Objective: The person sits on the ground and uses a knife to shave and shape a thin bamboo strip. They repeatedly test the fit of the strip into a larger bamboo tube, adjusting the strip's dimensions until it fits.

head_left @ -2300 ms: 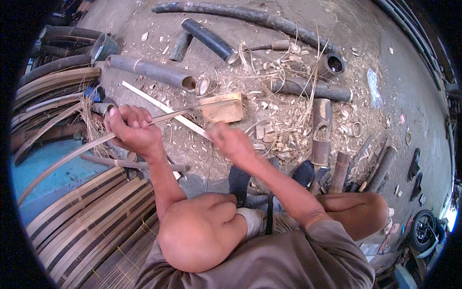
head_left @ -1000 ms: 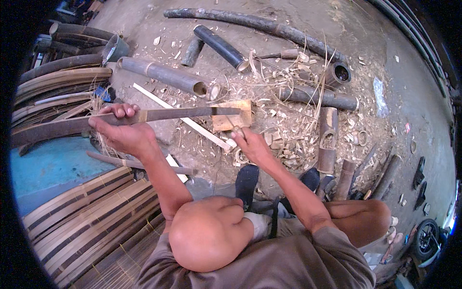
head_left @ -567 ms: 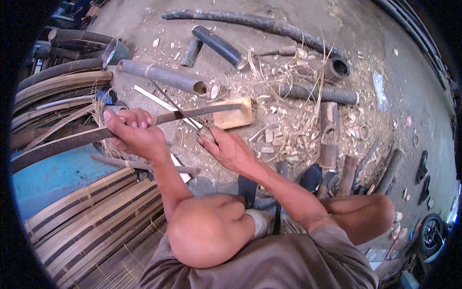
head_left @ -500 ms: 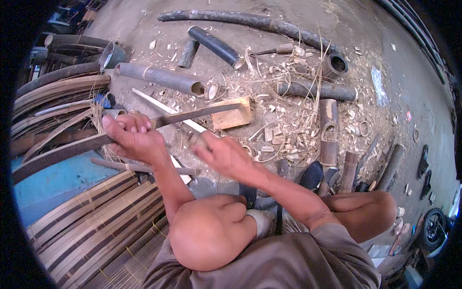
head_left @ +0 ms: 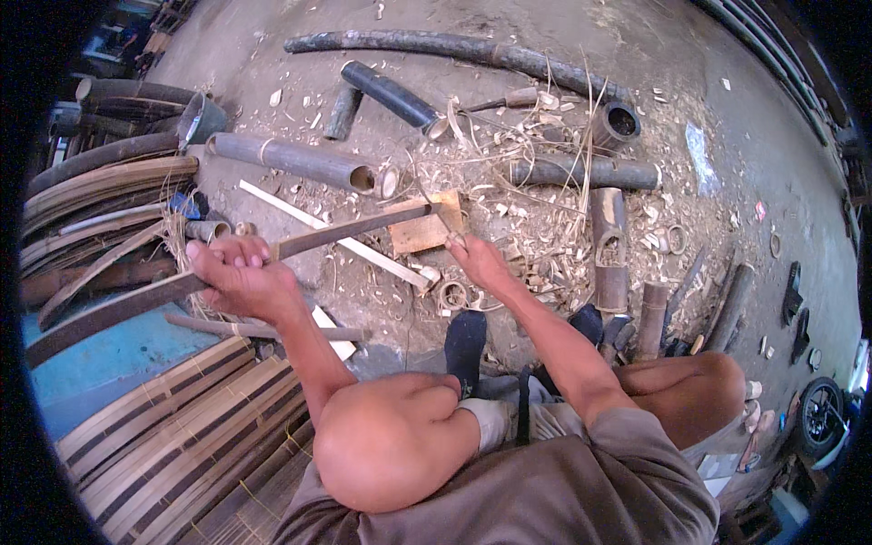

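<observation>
My left hand (head_left: 243,277) is closed round a long, dark split-bamboo strip (head_left: 350,229). The strip slants from the lower left up to a wooden block (head_left: 427,238) on the floor, where its far end lies over the block. Close to the block's right corner, my right hand (head_left: 481,263) is closed on a slim, dark, blade-like tool (head_left: 443,218). That tool reaches up past the strip's far end; its exact kind is hard to make out. A pale bamboo strip (head_left: 372,260) lies on the floor beneath the dark one.
Bamboo tubes (head_left: 291,159) and wood shavings (head_left: 554,204) cover the floor ahead. A handled tool (head_left: 520,96) lies among them. Slatted bamboo panels (head_left: 191,436) are at my lower left, beside stacked bamboo strips (head_left: 109,195). A wheel (head_left: 820,416) stands at the far right.
My right hand has moved forward and right, from beside the middle of the dark strip to near the block. My left hand still grips the strip; the view has shifted slightly.
</observation>
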`<action>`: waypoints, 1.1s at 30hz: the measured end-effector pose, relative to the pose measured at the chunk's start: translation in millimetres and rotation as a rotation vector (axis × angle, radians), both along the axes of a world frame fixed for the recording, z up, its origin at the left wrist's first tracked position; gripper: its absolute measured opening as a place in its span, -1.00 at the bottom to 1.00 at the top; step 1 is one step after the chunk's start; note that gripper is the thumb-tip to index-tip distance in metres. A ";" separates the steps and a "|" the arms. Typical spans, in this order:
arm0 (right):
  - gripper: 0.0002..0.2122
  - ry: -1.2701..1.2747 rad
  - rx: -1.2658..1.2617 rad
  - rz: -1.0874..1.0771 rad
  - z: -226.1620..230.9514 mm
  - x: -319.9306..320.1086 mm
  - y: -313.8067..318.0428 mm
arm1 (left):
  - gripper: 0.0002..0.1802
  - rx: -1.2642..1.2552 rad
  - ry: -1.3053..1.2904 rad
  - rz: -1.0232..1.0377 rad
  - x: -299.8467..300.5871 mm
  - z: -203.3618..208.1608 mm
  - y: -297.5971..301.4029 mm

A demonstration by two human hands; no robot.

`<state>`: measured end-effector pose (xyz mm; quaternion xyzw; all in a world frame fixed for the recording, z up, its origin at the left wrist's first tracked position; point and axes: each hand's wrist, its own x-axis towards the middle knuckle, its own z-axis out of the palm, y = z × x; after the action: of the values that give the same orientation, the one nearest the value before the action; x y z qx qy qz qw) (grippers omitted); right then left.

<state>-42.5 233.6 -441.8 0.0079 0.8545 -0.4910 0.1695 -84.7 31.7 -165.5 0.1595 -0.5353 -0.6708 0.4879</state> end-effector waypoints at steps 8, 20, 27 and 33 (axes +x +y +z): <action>-0.54 -0.064 0.055 -0.038 -15.3 11.4 18.9 | -0.49 0.006 0.036 -0.042 -8.7 4.5 12.6; -0.60 0.050 -0.062 0.139 100.9 27.8 -21.7 | -0.53 -0.043 0.015 -0.332 1.4 -6.3 -4.0; -0.56 -0.046 0.150 0.095 -14.5 14.6 25.0 | -0.55 -0.026 0.034 -0.379 7.8 -14.6 -18.3; -0.50 -0.069 0.067 0.069 -50.4 7.4 44.6 | -0.54 0.044 -0.020 -0.183 -5.7 -11.9 -31.0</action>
<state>-35.1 278.2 -492.3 0.0012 0.8637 -0.4556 0.2154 -90.4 0.7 -177.4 0.1273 -0.5376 -0.7225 0.4157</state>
